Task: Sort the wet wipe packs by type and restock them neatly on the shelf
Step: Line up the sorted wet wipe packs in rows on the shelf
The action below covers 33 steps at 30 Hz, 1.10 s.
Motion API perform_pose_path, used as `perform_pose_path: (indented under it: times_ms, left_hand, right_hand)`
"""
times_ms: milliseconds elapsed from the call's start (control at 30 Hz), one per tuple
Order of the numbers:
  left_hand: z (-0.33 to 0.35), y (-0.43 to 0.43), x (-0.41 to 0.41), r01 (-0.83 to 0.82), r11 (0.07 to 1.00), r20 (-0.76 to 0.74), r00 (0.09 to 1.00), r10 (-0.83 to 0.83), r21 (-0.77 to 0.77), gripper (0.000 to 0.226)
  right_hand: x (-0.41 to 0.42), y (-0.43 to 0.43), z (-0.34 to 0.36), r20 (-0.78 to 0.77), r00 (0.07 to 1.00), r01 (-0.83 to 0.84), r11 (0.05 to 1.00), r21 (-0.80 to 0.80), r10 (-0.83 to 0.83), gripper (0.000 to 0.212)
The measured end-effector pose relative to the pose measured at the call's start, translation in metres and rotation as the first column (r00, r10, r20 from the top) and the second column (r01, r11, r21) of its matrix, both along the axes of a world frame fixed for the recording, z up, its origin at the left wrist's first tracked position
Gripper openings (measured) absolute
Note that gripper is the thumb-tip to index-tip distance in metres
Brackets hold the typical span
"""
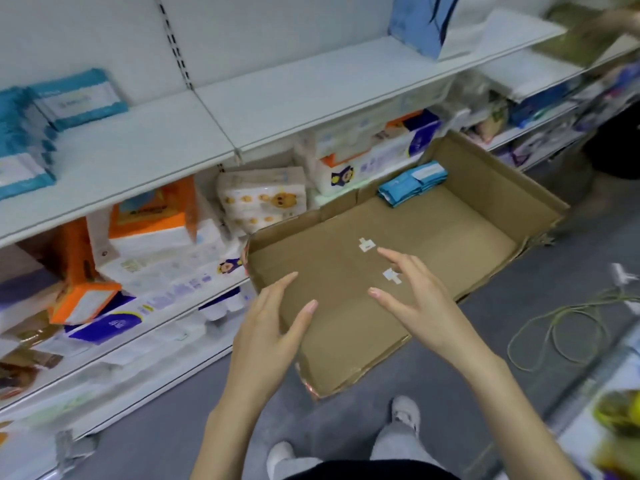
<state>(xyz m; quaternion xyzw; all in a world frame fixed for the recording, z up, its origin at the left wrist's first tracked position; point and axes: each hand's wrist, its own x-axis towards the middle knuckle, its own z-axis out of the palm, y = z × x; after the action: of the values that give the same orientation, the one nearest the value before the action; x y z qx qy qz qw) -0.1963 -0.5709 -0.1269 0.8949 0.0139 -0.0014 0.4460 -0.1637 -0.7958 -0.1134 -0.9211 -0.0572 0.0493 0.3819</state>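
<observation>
Packs (412, 183) seemingly lie lengthwise along box (460, 233) wall; left hand (273, 327), right hand (420, 301) fingers (394, 258) spread.

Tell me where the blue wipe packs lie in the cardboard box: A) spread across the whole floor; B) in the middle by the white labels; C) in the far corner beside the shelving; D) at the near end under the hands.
C: the blue wipe packs are bunched in the cardboard box's far corner beside the shelving; the rest of its floor holds only two small white labels.
</observation>
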Motion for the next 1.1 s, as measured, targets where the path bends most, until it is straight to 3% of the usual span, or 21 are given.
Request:
perform_pose_path:
  times_ms: [167,267,433,733,833,967,1033,1100]
  left_hand:
    - [-0.031,-0.1,0.037,-0.077,0.995,-0.041,0.996,0.074,-0.064,0.049]
    - [-0.052,-0.163,0.056,-0.144,0.983,-0.14,0.982,0.128,-0.116,0.04]
    - [-0.059,-0.247,0.079,-0.11,0.991,-0.177,0.979,0.096,-0.071,0.042]
    - [-0.1,-0.276,0.16,-0.293,0.955,-0.283,0.921,0.267,-0.053,0.039]
    - [-0.133,-0.285,0.202,-0.401,0.911,-0.371,0.864,0.341,-0.096,0.033]
    - [-0.179,-0.298,0.277,-0.465,0.88,-0.422,0.82,0.387,-0.096,0.033]
    - [-0.202,-0.3,0.322,-0.473,0.879,-0.424,0.81,0.406,-0.061,0.036]
    - [-0.219,-0.3,0.369,-0.458,0.889,-0.389,0.824,0.412,-0.027,0.04]
  right_hand:
    - [0.029,-0.116,-0.018,-0.034,0.999,-0.024,0.996,-0.081,0.021,0.056]
    - [0.044,-0.192,-0.026,-0.061,0.998,-0.013,0.99,-0.143,0.005,0.058]
    - [0.077,-0.283,-0.03,-0.12,0.993,-0.007,0.984,-0.178,-0.015,0.057]
    - [0.204,-0.32,-0.066,-0.169,0.982,-0.102,0.988,-0.113,0.082,0.05]
    - [0.259,-0.325,-0.094,-0.255,0.961,-0.118,0.992,-0.042,0.104,0.046]
    - [0.35,-0.346,-0.147,-0.359,0.928,-0.133,0.989,-0.068,0.1,0.042]
    - [0.4,-0.352,-0.176,-0.4,0.915,-0.078,0.995,-0.061,0.047,0.04]
    - [0.446,-0.35,-0.199,-0.475,0.88,0.067,0.996,0.063,-0.029,0.035]
